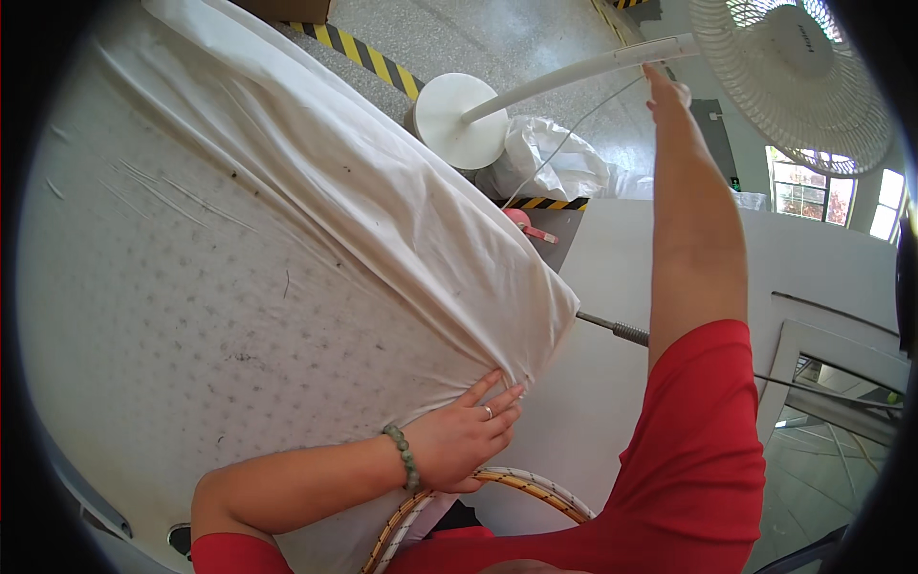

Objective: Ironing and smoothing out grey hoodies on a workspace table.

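Observation:
My left hand (pixel 469 440) lies near the corner of a padded table (pixel 182 316) covered in off-white cloth. Its fingers stretch over the gathered cloth edge (pixel 512 354). The wrist wears a green bead bracelet (pixel 402 457), and one finger a ring. Far off at the upper right, my right hand (pixel 667 94) reaches up to the curved white pole (pixel 583 75) of a floor fan (pixel 798 77), the index fingertip at the pole and the other fingers curled. A thin pale cord (pixel 579 124) runs from beside that fingertip down to the left.
The fan's round base (pixel 459 120) stands beyond the table, beside a white plastic bag (pixel 555 158). A pink object (pixel 526 225) sits behind the corner. A metal rod with a spring (pixel 626 331) sticks out right. Orange-and-white braided hoses (pixel 526 480) curve close to my body.

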`<state>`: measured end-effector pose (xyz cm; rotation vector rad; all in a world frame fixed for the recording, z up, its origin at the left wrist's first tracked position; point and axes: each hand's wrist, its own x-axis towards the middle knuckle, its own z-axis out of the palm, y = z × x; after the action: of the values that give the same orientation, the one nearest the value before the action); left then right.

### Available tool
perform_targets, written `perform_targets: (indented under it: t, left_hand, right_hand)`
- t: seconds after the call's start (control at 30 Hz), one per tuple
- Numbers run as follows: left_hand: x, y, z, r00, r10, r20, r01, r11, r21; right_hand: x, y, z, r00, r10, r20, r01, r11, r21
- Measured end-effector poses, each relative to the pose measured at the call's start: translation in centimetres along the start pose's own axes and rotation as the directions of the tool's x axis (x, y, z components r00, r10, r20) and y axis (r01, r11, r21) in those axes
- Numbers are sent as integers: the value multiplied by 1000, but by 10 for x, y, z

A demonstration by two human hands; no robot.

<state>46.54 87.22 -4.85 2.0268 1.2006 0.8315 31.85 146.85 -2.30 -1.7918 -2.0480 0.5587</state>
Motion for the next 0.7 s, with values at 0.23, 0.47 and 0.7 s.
perform_targets:
  t: [0.23, 0.47, 0.7]
  left_hand:
    - [0, -2, 16, 991, 74, -109, -70, 996, 48]
    - [3, 9, 25, 991, 80, -108, -53, 970, 235]
    - [-11, 166, 36, 735, -618, -280, 677, 638, 367]
  right_hand:
    - [-189, -4, 8, 914, -298, 274, 348, 924, -155]
    - [-424, -59, -91, 657, -572, 491, 694, 713, -98]
    - [-624, -94, -134, 54, -794, 605, 910, 289, 298]
